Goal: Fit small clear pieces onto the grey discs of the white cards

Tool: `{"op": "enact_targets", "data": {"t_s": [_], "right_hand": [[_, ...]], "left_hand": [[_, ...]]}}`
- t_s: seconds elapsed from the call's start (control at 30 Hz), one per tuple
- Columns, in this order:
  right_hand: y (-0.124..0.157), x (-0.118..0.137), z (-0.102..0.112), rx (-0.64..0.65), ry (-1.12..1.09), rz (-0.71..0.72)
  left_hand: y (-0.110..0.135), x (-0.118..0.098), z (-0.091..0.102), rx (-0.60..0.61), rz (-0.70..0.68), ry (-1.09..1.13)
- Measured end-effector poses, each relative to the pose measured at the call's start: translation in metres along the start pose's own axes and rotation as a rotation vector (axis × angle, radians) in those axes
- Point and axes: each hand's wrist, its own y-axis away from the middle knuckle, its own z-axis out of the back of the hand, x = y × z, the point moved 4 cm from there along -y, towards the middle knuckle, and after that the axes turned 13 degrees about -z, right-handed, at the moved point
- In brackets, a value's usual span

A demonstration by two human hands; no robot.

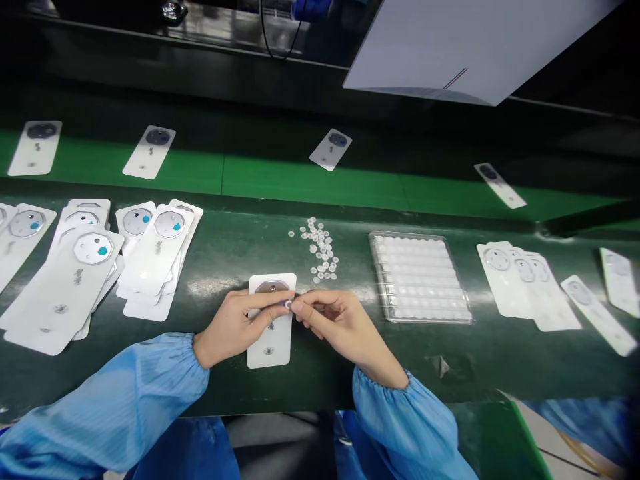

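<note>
A white phone back cover (270,353) with a dark camera ring near its top lies on the green bench in front of me. Above it, my left hand (240,327) and my right hand (337,323) meet, fingertips closed in a pinch. Between them is a small dark piece with a pale round part (289,304); fingers hide most of it, so its exact kind is unclear. Just beyond my hands, small clear round pieces (323,250) lie scattered. To their right sits a clear plastic tray (420,277) with rows of white round parts.
Overlapping white covers (155,260) lie in piles at left, more covers (525,287) at right. Several single covers (331,149) rest on the green strip (270,177) behind. A white board (465,47) hangs overhead. Someone's blue sleeve (585,427) shows at lower right.
</note>
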Motion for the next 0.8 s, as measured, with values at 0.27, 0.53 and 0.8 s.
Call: {"op": "enact_targets", "data": {"t_s": [0.27, 0.53, 0.8], "right_hand": [[0.004, -0.004, -0.005, -0.246, 0.198, 0.068], [0.005, -0.001, -0.012, -0.347, 0.344, 0.154], [0.002, -0.002, -0.013, -0.262, 0.333, 0.089]], "left_hand": [[0.002, -0.001, -0.001, -0.073, 0.21, 0.07], [0.006, 0.003, -0.005, -0.099, 0.297, 0.202], [0.006, 0.003, -0.005, -0.105, 0.309, 0.216]]}}
